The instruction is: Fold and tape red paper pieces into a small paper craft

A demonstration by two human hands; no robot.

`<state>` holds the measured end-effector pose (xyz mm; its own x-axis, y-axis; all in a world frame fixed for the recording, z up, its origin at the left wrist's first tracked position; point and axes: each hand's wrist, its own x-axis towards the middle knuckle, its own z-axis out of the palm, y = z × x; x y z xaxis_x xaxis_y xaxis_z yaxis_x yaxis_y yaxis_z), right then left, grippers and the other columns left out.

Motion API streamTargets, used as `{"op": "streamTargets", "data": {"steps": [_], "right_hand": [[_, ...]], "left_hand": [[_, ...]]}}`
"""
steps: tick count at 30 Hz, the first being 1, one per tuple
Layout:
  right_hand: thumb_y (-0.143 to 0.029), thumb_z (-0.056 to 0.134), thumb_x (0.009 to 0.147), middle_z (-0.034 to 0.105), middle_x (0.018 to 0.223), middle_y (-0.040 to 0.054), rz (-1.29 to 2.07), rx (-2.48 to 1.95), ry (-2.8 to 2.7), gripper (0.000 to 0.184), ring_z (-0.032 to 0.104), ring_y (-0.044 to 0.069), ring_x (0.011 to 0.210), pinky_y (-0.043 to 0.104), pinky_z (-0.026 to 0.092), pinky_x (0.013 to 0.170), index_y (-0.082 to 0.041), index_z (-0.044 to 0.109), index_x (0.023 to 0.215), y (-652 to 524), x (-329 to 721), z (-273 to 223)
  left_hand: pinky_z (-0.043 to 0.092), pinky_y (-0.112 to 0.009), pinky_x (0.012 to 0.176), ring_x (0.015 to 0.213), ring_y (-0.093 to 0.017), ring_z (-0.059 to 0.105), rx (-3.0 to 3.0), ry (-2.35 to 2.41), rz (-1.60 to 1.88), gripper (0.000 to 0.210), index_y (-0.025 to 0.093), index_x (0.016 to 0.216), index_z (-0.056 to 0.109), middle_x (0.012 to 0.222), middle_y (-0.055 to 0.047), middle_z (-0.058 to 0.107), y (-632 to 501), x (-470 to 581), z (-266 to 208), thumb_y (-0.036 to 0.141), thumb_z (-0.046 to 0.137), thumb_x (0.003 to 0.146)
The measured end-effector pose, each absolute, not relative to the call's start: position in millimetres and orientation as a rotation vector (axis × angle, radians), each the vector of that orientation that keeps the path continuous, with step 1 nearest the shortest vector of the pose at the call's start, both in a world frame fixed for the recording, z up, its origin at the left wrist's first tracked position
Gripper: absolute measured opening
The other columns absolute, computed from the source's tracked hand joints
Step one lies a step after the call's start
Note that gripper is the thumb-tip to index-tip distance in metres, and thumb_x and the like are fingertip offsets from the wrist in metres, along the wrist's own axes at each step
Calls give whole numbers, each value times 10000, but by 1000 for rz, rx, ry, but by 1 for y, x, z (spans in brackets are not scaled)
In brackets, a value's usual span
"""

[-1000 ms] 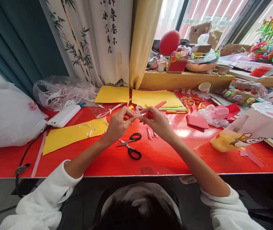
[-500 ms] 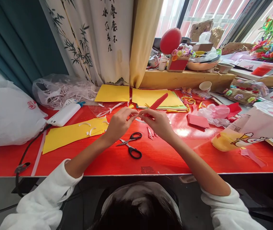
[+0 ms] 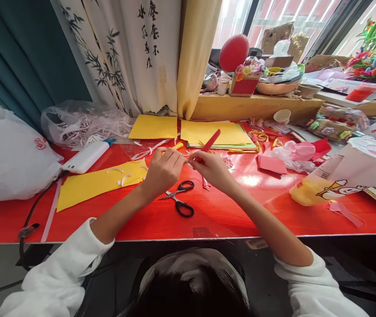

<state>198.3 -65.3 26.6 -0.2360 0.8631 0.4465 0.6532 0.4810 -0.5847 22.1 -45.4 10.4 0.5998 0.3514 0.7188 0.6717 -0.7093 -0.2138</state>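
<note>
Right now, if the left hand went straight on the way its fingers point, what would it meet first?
Most likely the fingertips of the right hand, which lie just beyond those of the left hand; whether they already touch is hard to tell.

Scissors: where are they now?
In the head view, the scissors lie mid-view on the red table, just below the hands, right of the yellow strip.

The glossy red table [image 3: 234, 215] carries black-handled metal scissors [image 3: 174, 195], blades slightly parted, near its middle. To their left lies a long yellow paper strip [image 3: 92, 187] and, farther left, a bulging white plastic bag [image 3: 12, 158]. Along the back — a stack of yellow paper sheets [image 3: 212, 131]; toward the right — flat red paper pieces [image 3: 271, 164].
</note>
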Motion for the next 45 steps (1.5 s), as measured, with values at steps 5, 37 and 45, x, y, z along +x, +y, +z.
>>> {"op": "streamTargets", "data": {"steps": [5,37,45], "right_hand": [[-184,481,820,626,646,14,391,-1268,-1929,153,508,119,571,245,354,572,-171,615,747,-68,194,30],[-99,302,909,593,673,79,-753,-1020,-2138,285,508,160,622,274,327,529,-140,541,760,-53,187,9],[-212,509,860,662,736,30,119,-1078,-1872,113,532,109,612,229,377,589,-153,592,811,-52,195,17]], "left_hand": [[384,-464,846,907,-239,575,-2422,-771,-877,276,183,1001,606,906,-95,644,-47,19,10,165,351,900],[384,-246,674,697,-116,492,-2822,-1744,-1818,119,144,703,596,726,-13,583,-27,31,30,260,583,728],[438,-267,805,794,-125,585,-2843,-1533,-2024,232,194,987,660,800,-15,676,-20,21,31,286,579,789]]}}
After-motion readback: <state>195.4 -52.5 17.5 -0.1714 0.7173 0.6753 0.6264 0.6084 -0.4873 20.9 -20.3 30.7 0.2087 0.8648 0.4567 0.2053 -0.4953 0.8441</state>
